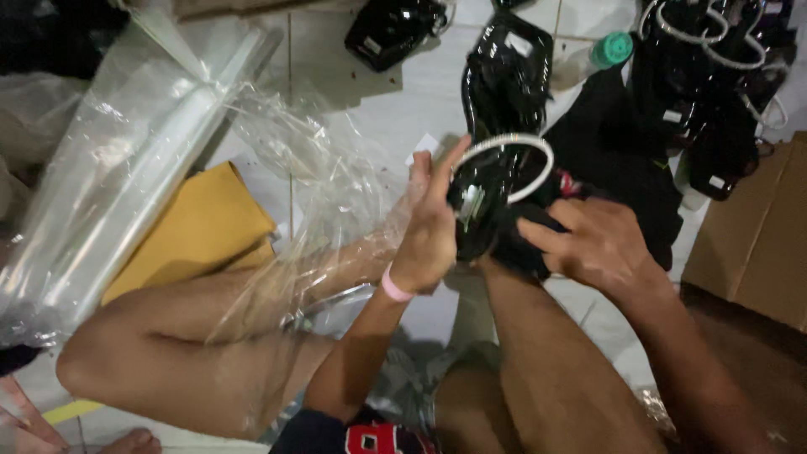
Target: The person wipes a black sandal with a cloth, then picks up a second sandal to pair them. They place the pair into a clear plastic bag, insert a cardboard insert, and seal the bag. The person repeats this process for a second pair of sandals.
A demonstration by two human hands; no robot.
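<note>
A glossy black bag with a white ring handle (pixel 498 183) is held up over my lap. My left hand (pixel 430 231) grips its left side, fingers pointing up along the shiny wrap. On the right, my right hand (pixel 593 244) holds the bag's lower edge, where black cloth bunches under the fingers. A pink band sits on my left wrist. Clear plastic film (pixel 311 160) trails from the bag's left side down across my left leg.
Several more wrapped black bags (pixel 714 92) lie on the tiled floor ahead, one long bag (pixel 504 76) just beyond the held one. A roll of clear film (pixel 126 168) and a yellow envelope (pixel 197 231) lie left. A cardboard box (pixel 756 244) stands right.
</note>
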